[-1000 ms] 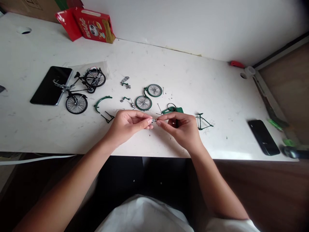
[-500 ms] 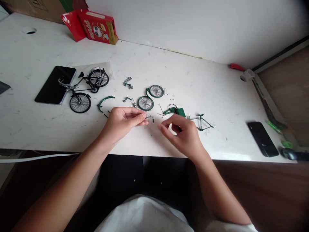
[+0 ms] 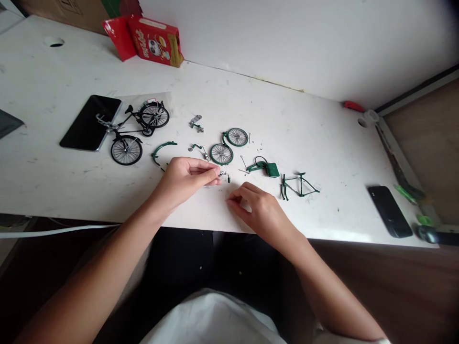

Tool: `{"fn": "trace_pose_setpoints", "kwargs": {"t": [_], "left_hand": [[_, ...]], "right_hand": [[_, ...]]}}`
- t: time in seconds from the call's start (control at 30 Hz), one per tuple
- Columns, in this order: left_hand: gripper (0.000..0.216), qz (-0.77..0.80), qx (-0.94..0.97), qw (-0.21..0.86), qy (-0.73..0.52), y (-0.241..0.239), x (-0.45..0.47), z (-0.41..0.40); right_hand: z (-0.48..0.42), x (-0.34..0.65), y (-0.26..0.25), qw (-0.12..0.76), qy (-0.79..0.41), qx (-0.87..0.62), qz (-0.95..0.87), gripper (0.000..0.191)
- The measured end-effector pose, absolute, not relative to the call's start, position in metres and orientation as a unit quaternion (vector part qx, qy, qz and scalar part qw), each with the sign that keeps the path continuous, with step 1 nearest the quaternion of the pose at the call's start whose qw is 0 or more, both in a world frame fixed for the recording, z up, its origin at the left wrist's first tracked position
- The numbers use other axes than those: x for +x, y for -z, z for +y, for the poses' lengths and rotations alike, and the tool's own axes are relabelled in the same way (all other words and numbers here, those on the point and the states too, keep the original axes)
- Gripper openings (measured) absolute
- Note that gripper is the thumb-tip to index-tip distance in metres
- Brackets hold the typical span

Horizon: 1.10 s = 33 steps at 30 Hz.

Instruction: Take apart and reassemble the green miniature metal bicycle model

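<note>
My left hand [image 3: 186, 179] is closed in a pinch on a small silver handlebar [image 3: 225, 175] with a dark green grip, held over the table. To its right, my right hand [image 3: 253, 205] is low, near the table's front edge, thumb and fingertips drawn together; whatever is between them is too small to make out. Just beyond the hands lie two green-rimmed miniature wheels [image 3: 229, 145] and a green part with a box-like piece [image 3: 272, 169]. A green miniature bicycle frame [image 3: 303, 185] lies right of my right hand, and a curved green mudguard [image 3: 161, 149] is beyond my left wrist.
A black model bicycle [image 3: 134, 129] rests partly on a dark tablet-like device [image 3: 89, 123] at the left. Small loose parts [image 3: 196, 123] lie in the middle. A red box [image 3: 158, 43] stands at the back, and a black phone [image 3: 390, 211] lies at the right.
My right hand has moved left and down toward the table's front edge, uncovering the bicycle frame's left end, and its fingers have drawn together. My left hand still holds the handlebar.
</note>
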<state>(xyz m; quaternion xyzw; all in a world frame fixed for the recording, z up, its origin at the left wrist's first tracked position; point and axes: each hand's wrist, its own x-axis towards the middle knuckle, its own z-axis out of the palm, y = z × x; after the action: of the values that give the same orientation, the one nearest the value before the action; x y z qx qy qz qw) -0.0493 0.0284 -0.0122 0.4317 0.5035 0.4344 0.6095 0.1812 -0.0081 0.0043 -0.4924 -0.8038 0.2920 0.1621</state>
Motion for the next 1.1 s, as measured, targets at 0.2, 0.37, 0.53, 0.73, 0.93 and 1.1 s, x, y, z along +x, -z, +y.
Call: {"fn": "trace_pose_setpoints", "kwargs": {"t": [0.2,0.37,0.53,0.73,0.93,1.1], "left_hand": [[0.033,0.489,0.418,0.645,-0.413,0.014,-0.049,0.027],[0.029,0.477,0.413,0.676,-0.379,0.009,-0.046,0.025],[0.025,0.476,0.43,0.675,-0.365,0.006,-0.044,0.021],[0.025,0.482,0.451,0.655,-0.368,0.003,-0.04,0.015],[0.021,0.488,0.475,0.628,-0.376,-0.001,-0.037,0.009],[0.017,0.504,0.485,0.601,-0.387,-0.007,-0.034,0.005]], "right_hand": [[0.008,0.19,-0.013,0.309,-0.329,-0.485,-0.749,0.007],[0.026,0.189,-0.01,0.336,-0.368,-0.469,-0.729,0.014],[0.031,0.188,-0.006,0.318,-0.397,-0.444,-0.737,0.013],[0.03,0.19,-0.003,0.311,-0.419,-0.457,-0.72,0.015],[0.03,0.189,-0.002,0.321,-0.445,-0.441,-0.71,0.011],[0.029,0.189,-0.003,0.324,-0.446,-0.429,-0.716,0.009]]}}
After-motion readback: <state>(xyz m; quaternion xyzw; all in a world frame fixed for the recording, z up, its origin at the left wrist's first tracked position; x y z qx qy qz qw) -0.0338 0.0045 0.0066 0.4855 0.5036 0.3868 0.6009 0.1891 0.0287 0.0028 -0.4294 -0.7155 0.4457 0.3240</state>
